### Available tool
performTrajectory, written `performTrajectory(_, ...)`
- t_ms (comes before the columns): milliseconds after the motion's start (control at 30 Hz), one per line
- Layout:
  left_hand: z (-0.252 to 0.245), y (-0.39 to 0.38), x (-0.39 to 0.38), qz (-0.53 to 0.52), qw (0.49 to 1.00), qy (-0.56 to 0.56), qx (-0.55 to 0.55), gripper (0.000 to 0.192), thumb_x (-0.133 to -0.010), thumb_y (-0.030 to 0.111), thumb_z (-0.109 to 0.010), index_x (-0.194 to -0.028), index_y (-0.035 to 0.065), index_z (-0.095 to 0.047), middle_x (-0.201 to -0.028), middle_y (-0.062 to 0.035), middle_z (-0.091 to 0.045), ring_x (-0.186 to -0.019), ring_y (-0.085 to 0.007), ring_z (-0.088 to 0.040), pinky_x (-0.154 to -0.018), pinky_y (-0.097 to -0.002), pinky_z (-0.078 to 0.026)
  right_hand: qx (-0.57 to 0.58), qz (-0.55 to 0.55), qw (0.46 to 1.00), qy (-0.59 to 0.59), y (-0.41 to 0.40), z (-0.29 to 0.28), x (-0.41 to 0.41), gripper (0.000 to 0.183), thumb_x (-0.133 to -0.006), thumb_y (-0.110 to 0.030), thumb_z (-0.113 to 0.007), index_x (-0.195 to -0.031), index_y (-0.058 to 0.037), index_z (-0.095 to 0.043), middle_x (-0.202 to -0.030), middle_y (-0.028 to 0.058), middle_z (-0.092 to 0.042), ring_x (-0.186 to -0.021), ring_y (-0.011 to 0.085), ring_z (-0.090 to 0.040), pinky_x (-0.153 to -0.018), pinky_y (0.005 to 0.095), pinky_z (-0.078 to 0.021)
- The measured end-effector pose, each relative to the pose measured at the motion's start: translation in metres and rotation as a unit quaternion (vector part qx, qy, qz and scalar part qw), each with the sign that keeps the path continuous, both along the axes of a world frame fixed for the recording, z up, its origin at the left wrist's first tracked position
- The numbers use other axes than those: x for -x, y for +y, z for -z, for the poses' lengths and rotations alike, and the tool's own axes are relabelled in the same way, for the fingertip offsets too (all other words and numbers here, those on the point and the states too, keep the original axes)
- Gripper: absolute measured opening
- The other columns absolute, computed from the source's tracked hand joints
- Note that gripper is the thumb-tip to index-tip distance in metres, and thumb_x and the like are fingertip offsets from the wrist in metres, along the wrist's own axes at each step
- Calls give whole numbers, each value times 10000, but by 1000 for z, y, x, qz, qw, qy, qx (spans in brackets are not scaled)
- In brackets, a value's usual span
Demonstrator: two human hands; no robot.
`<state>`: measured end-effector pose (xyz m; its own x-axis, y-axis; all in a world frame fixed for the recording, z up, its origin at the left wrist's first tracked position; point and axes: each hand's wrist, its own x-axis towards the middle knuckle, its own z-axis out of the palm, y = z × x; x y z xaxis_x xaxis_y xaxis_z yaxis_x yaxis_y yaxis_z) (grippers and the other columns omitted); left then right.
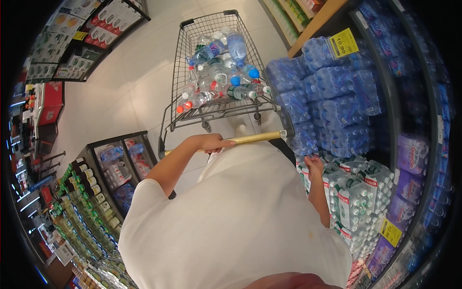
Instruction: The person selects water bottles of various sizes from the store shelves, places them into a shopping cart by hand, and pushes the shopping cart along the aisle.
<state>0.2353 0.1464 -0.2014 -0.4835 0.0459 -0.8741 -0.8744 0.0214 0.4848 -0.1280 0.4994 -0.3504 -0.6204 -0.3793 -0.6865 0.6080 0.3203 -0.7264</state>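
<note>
My left hand (213, 142) grips the yellow push handle (258, 137) of a wire shopping cart (175, 68). Loose plastic bottles lie in a heap inside the cart, among them a large blue-tinted bottle (236, 45) and clear ones with white, red or blue caps. Off to the right, my right hand (314, 164) hangs away from the handle with its fingers loosely curled. I see nothing in it, though its palm side is partly hidden. It is nearest to shrink-wrapped packs of clear bottles (355, 195); whether it touches them I cannot tell.
Blue-wrapped bottle packs (334, 112) are stacked close along the cart's right side. On the left stand a shelf unit (117, 144) with bottles and a dense bottle display (86, 206). Stacked cartons (108, 21) line the far left. Pale floor tiles (144, 72) run beside the cart.
</note>
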Motion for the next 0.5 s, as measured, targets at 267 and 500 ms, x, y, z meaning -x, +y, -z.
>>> performTrajectory(267,5,-5,-5,-7,1000,-17,15,804,-729,801,-471,-716,11,-617,-569,-45,-490,-499,-156,-490,-451,-297,-407,-31,-30,999,-29,9,13,23,318,-730,133,-645,-874,-54,-432,-1044,203,-592,-883,292,-647,-789,371,-560)
performTrajectory(500,-15,-26,11,104,989,-2,102,777,-778,755,-470,-881,0,-623,-839,-120,-650,-718,-198,-624,-673,-300,-492,10,-4,1000,-8,-3,3,20,315,-723,130,-643,-888,-49,-442,-1010,188,-601,-865,279,-645,-765,350,-554)
